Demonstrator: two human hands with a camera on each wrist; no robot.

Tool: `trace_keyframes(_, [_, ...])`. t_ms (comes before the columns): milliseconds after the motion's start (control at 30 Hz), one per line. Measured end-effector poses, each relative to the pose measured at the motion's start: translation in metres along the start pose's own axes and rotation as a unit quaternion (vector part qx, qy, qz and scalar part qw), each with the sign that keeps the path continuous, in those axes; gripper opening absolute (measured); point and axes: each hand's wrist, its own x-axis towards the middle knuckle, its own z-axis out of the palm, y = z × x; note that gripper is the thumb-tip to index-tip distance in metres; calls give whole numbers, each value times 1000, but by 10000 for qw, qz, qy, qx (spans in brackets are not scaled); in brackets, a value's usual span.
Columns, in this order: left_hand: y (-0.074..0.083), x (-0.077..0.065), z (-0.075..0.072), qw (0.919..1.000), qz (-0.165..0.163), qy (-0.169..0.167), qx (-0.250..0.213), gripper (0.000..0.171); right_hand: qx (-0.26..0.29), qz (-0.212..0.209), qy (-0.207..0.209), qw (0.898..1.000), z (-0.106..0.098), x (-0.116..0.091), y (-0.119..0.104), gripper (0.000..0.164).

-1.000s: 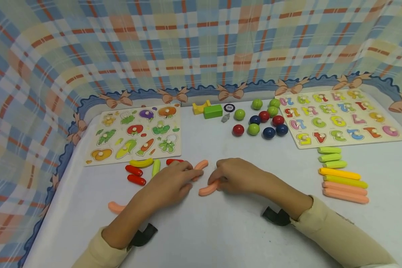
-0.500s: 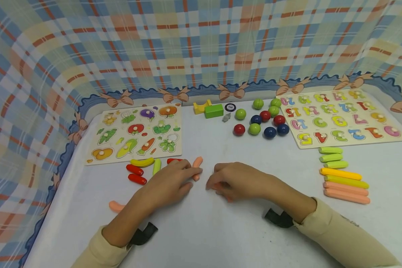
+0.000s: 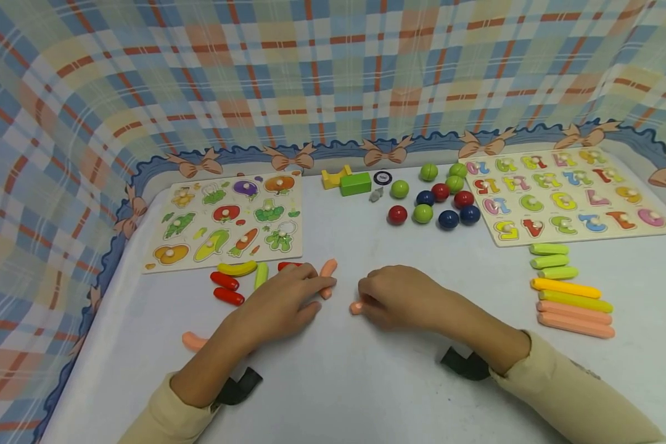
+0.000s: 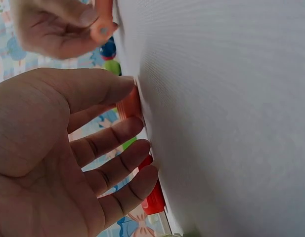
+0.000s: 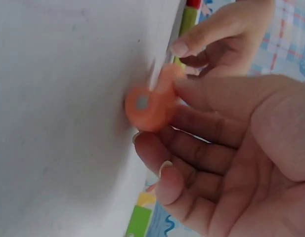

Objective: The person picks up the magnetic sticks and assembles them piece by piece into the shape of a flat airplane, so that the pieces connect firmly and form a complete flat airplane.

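Note:
My right hand (image 3: 402, 296) pinches a salmon-pink curved piece (image 5: 159, 111), shaped like a small sausage, between thumb and fingers. A round grey dot shows on its end in the right wrist view. In the head view only a short pink end sticks out past the fingertips. My left hand (image 3: 285, 299) lies low over the tabletop, fingers relaxed. Its index finger rests across another salmon-pink curved piece (image 3: 328, 267), the thumb held apart from it. A red piece (image 3: 288, 266) is partly hidden behind the left hand. By the left forearm lies a third pink piece (image 3: 193, 341).
A vegetable puzzle board (image 3: 222, 222) stands back left, a number puzzle board (image 3: 571, 197) back right. Between them are several coloured balls (image 3: 423, 213) and a green block (image 3: 356, 184). Coloured sticks (image 3: 574, 306) lie at right; red pieces (image 3: 229, 296) and a yellow one (image 3: 237, 268) at left.
The right hand has turned its pink piece, so less of it shows now, and shifted slightly right. The piece under the left index finger has swung more upright in the head view.

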Motion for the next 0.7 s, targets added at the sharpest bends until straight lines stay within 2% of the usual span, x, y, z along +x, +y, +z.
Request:
trace_keyframes(200, [-1,0,0,9999,-23,-99,-85,44,-275,-432,635,9967,3,1,-6,12])
trace_keyframes(300, [-1,0,0,9998,-23,-140,-131,45,-433,-596,675,9950,5,1,-7,15])
trace_keyframes(433, [-1,0,0,9997,-18,-174,-147,46,-381,-651,250,9968,3,0,-5,26])
trace_keyframes(567, [-1,1,0,9997,5,-201,-132,46,-177,-343,-282,9989,-7,-3,3,39])
trace_keyframes(633, [-1,1,0,9997,-10,-216,-89,47,-87,-214,-498,9985,-12,-4,7,36])
trace_keyframes(700, [0,0,-1,9997,-31,-236,-59,48,71,-200,-660,9976,-15,-5,10,25])
